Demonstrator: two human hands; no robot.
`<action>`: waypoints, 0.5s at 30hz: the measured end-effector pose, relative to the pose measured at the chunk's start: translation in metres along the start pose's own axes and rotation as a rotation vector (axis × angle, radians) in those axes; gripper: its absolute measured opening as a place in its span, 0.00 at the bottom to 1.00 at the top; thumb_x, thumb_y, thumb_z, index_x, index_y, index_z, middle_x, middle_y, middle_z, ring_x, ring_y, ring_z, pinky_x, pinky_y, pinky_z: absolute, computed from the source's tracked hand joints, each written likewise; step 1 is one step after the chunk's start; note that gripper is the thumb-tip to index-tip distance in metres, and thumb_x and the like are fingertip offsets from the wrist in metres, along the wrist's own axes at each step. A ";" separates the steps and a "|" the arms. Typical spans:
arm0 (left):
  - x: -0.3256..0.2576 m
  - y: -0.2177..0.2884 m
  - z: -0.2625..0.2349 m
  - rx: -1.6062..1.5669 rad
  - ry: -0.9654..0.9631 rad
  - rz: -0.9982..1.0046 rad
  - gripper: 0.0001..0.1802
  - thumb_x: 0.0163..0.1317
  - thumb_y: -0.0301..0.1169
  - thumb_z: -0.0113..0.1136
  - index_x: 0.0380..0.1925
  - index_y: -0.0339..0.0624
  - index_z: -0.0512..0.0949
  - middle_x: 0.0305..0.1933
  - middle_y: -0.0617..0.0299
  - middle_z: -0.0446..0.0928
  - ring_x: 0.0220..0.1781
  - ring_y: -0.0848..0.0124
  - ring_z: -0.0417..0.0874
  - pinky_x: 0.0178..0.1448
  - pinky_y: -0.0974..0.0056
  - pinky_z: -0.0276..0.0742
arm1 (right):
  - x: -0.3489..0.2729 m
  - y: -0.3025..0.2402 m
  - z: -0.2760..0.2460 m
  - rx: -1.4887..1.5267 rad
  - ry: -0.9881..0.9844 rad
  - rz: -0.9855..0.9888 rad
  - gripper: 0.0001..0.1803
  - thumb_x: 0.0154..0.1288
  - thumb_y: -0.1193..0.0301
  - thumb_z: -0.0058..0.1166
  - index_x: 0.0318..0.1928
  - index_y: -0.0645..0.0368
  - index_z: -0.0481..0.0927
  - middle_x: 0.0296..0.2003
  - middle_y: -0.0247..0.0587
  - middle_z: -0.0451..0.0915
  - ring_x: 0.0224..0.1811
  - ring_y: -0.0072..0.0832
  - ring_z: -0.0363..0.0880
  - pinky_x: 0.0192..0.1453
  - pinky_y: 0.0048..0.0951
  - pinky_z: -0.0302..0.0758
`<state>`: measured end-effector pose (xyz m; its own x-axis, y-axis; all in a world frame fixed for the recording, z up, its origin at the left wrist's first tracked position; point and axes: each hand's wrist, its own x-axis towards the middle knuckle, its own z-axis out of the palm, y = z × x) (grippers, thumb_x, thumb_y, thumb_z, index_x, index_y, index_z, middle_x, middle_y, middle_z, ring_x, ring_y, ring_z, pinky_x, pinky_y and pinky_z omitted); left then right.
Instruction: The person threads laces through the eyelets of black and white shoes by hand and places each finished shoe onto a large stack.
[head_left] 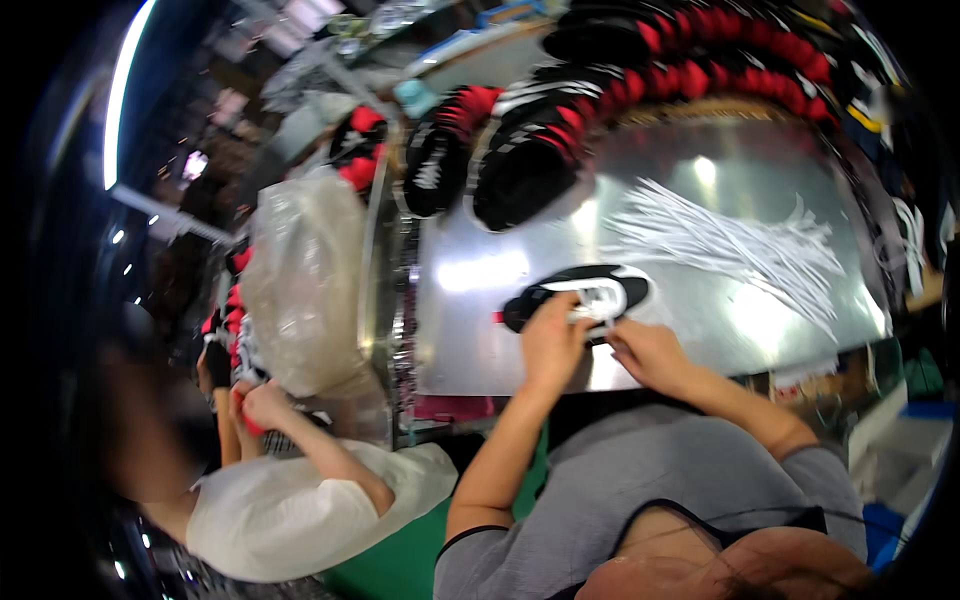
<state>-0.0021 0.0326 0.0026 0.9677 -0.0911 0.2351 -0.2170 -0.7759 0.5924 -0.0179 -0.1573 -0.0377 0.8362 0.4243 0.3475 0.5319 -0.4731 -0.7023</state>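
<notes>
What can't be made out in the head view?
Head view:
- Whether the right hand pinches anything: fingertips small, blurred.
- Part of the shoe's near side: covered by the left hand.
- Number of white laces: strands overlap.
- Number of red-and-black shoes behind: packed tight, blurred.
- What the co-worker's hands hold: small, blurred.

1. Left hand [552,335]: at the near left side of the shoe [590,275], its bent fingers touching it.
2. Left forearm [518,430]: bare, slanting up toward the shoe from the near left, wrist nearly straight.
3. Right hand [643,350]: at the shoe's near right edge, fingers curled, fingertips close to the left hand's.
4. Right forearm [745,405]: bare, reaching leftward to the shoe, elbow bent.
5. Blur makes it hard to say what either hand's fingertips pinch.
</notes>
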 end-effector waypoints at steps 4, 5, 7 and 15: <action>0.003 -0.003 0.014 -0.025 0.101 0.021 0.12 0.56 0.30 0.67 0.41 0.43 0.80 0.40 0.55 0.80 0.42 0.52 0.82 0.45 0.56 0.77 | -0.028 -0.014 -0.010 0.230 -0.363 0.003 0.07 0.61 0.68 0.62 0.38 0.56 0.84 0.32 0.42 0.84 0.30 0.39 0.83 0.35 0.37 0.78; 0.006 -0.004 0.013 -0.017 0.126 0.042 0.11 0.56 0.30 0.66 0.40 0.43 0.80 0.38 0.56 0.80 0.41 0.53 0.82 0.44 0.56 0.76 | -0.030 -0.017 -0.012 0.306 -0.425 0.053 0.07 0.61 0.68 0.63 0.38 0.56 0.85 0.32 0.41 0.84 0.30 0.37 0.84 0.35 0.35 0.78; 0.004 -0.012 0.009 0.004 0.160 0.028 0.09 0.58 0.30 0.65 0.39 0.44 0.80 0.37 0.56 0.79 0.38 0.54 0.81 0.42 0.55 0.76 | -0.021 -0.016 -0.018 0.511 -0.330 0.382 0.10 0.67 0.67 0.59 0.39 0.61 0.84 0.28 0.36 0.83 0.25 0.20 0.77 0.32 0.24 0.73; 0.029 -0.004 -0.009 0.044 -0.131 -0.144 0.16 0.56 0.39 0.67 0.40 0.42 0.84 0.37 0.54 0.84 0.40 0.54 0.85 0.45 0.57 0.78 | 0.040 0.008 -0.010 0.648 -0.049 0.590 0.14 0.71 0.64 0.54 0.34 0.61 0.81 0.23 0.26 0.76 0.23 0.12 0.64 0.28 0.19 0.60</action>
<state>0.0255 0.0387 0.0134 0.9974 -0.0555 0.0466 -0.0722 -0.8132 0.5774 0.0216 -0.1522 -0.0230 0.9363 0.2888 -0.2000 -0.1780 -0.1007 -0.9789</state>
